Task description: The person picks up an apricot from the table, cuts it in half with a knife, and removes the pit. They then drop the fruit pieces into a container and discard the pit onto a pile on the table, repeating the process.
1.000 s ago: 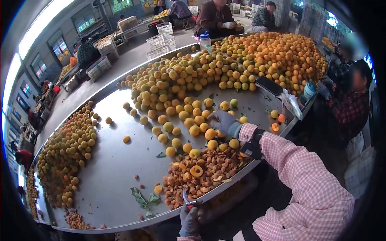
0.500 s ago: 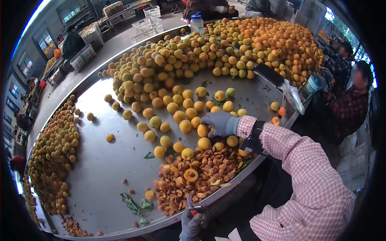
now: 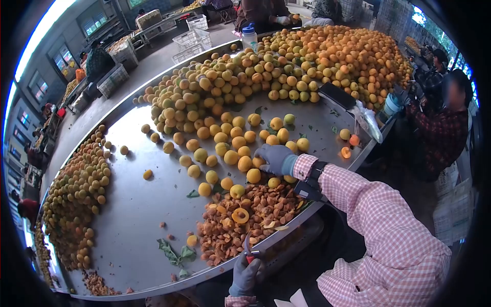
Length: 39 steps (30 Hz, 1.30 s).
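Note:
My right hand (image 3: pixel 276 157), in a grey glove with a pink checked sleeve, reaches over the steel table (image 3: pixel 143 204) into loose apricots. Its fingers curl around one apricot (image 3: pixel 259 161). My left hand (image 3: pixel 245 276), also gloved, is at the table's near edge. It grips a small knife (image 3: pixel 248 250) with a red handle, blade pointing up. Between the two hands lies a heap of brown pits (image 3: pixel 255 204) with a halved apricot (image 3: pixel 239 215) on top.
A big apricot pile (image 3: pixel 307 61) fills the far side, and a smaller pile (image 3: pixel 76 189) runs along the left rim. A bottle (image 3: pixel 249 36), a black tray (image 3: pixel 336 95) and a cup (image 3: pixel 393 105) stand nearby. Leaves (image 3: pixel 176 253) lie near the front. A person (image 3: pixel 440 128) works at right.
My right hand has drawn back slightly toward me over the loose apricots, its fingers curling onto one. The left hand keeps hold of the knife at the table edge. The view shifted a little.

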Available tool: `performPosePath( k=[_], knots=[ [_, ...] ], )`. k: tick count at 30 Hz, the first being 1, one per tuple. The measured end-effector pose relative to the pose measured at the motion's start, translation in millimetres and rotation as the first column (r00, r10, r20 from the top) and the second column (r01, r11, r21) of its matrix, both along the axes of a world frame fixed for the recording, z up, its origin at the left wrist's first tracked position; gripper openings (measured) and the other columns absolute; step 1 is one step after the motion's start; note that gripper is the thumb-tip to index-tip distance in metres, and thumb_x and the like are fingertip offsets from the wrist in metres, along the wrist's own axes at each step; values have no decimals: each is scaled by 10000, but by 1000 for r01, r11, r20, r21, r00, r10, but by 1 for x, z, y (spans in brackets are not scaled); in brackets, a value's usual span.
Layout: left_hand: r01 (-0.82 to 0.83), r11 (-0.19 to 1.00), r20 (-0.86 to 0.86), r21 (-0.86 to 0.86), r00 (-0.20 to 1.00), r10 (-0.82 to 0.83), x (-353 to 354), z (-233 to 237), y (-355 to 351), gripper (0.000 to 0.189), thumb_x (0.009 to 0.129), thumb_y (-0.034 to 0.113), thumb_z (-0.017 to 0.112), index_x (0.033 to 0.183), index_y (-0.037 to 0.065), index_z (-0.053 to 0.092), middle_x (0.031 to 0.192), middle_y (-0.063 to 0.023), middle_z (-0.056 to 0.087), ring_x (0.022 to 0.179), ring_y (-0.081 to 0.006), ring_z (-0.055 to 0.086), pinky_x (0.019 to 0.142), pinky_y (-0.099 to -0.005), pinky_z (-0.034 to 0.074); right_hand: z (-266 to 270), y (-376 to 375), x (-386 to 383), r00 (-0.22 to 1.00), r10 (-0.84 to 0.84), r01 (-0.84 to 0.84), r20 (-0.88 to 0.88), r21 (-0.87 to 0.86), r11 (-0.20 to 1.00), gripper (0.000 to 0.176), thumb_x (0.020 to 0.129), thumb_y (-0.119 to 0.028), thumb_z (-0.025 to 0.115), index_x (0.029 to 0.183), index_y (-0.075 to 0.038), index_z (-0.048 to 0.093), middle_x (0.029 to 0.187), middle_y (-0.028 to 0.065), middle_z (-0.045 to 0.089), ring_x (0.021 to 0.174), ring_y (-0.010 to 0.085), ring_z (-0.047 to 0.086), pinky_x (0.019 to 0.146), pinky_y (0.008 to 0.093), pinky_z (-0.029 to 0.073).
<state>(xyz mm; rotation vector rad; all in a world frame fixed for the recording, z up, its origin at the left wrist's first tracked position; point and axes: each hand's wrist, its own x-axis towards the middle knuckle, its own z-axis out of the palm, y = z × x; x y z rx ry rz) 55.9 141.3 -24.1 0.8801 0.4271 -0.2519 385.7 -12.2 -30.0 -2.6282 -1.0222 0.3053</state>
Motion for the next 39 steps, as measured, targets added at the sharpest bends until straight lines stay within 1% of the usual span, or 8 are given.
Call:
performPosePath(
  k=[4,7,9,12,16,20,34,39],
  knots=[
    [-33,997,-5,69,999,33,-2,-8,-5,288,879,168,594,1117,22,527,682,-13,535,506,-80,461,459,-200,359,14,-22,-30,996,-76,61,35,327,943,407,841,-260,623,1185,-68,526,1059,118,616,923,270,621,779,393,490],
    [-49,998,27,48,998,48,-3,-10,-7,239,901,162,565,1097,29,534,677,-10,547,511,-84,487,452,-203,366,32,-55,-77,372,254,672,-893,448,590,373,876,-288,595,1161,-52,548,1040,57,621,926,170,623,788,277,504],
    [-90,992,-22,87,996,92,-7,-10,-13,225,906,176,563,1074,28,541,671,-9,544,505,-81,483,445,-204,364,32,-80,-128,30,557,813,-830,345,470,360,908,-267,534,1200,-58,530,1045,72,628,932,191,632,795,312,526],
    [-35,999,85,35,996,32,-17,2,-28,201,901,147,573,1066,35,547,665,-3,532,506,-73,473,449,-200,363,28,-104,-189,-33,493,745,-869,307,592,568,860,-266,627,1350,-93,399,1086,42,566,899,134,614,696,261,484],
    [123,965,7,232,992,-128,-27,14,-73,200,880,128,629,1046,49,551,681,14,531,563,-66,495,505,-200,407,27,-105,-247,143,440,644,-887,421,639,634,873,-308,656,1392,-97,360,1007,17,565,914,87,563,755,242,461],
    [89,511,108,855,933,-344,-42,4,-104,375,801,295,718,1022,41,552,858,-160,621,752,-292,631,669,-334,482,18,-106,-276,309,401,636,-863,501,587,402,875,-256,669,1208,-73,533,925,15,600,836,85,580,771,235,488],
    [55,808,94,587,986,-136,-57,45,-117,246,863,203,659,1014,25,581,820,-39,591,703,-110,516,664,-259,447,43,-166,-270,550,356,568,-755,651,503,489,760,-94,772,1172,-75,510,1132,48,555,1057,158,538,961,305,442],
    [52,439,144,897,904,-402,-57,66,-132,255,847,197,665,1017,35,567,780,-147,618,672,-241,612,628,-310,473,46,-176,-285,605,398,387,-689,692,609,465,764,-104,763,1144,-100,495,1138,70,546,1053,179,537,968,333,427]
  ],
)
